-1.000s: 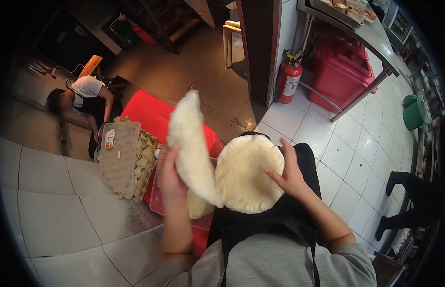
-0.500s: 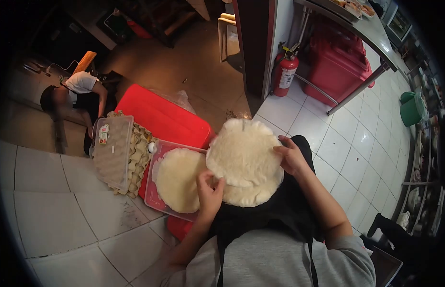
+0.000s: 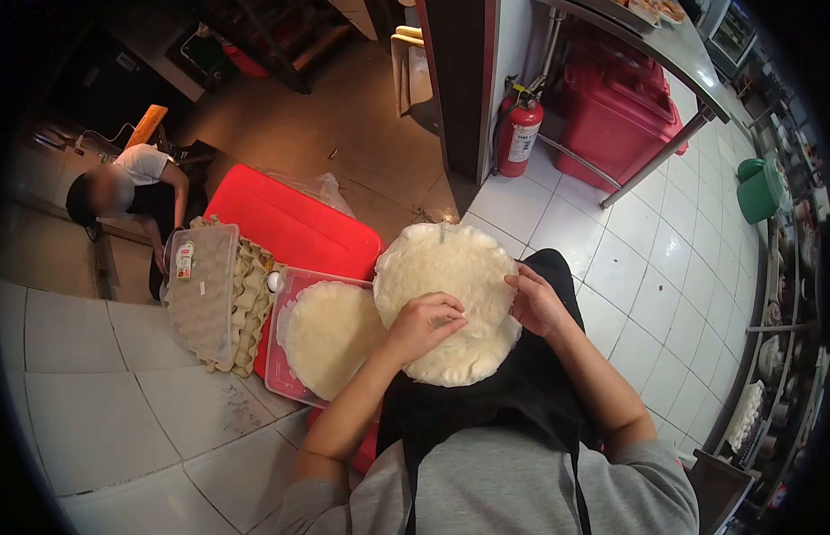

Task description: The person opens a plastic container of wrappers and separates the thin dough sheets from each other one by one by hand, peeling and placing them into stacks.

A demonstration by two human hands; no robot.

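Observation:
A stack of pale, thin round wrappers (image 3: 442, 259) lies over my lap, with a second wrapper layer (image 3: 464, 361) showing at its lower edge. My left hand (image 3: 426, 328) is over the middle of the stack, thumb and fingers pinched together at the wrapper's surface. My right hand (image 3: 538, 301) grips the right rim, thumb on top and the other fingers partly hidden. To the left, more round wrappers (image 3: 330, 337) rest in a clear shallow plastic tray (image 3: 281, 308), close beside the stack.
A red plastic lid (image 3: 286, 218) and egg cartons (image 3: 244, 308) under a clear lid (image 3: 201, 290) are at left. A person (image 3: 147, 174) crouches beyond them. A fire extinguisher (image 3: 519, 138), red bin (image 3: 616, 111) and metal table (image 3: 691, 71) stand ahead right.
My left hand has moved right and up, from the stack's lower left edge to its middle. The right hand keeps its place at the right rim.

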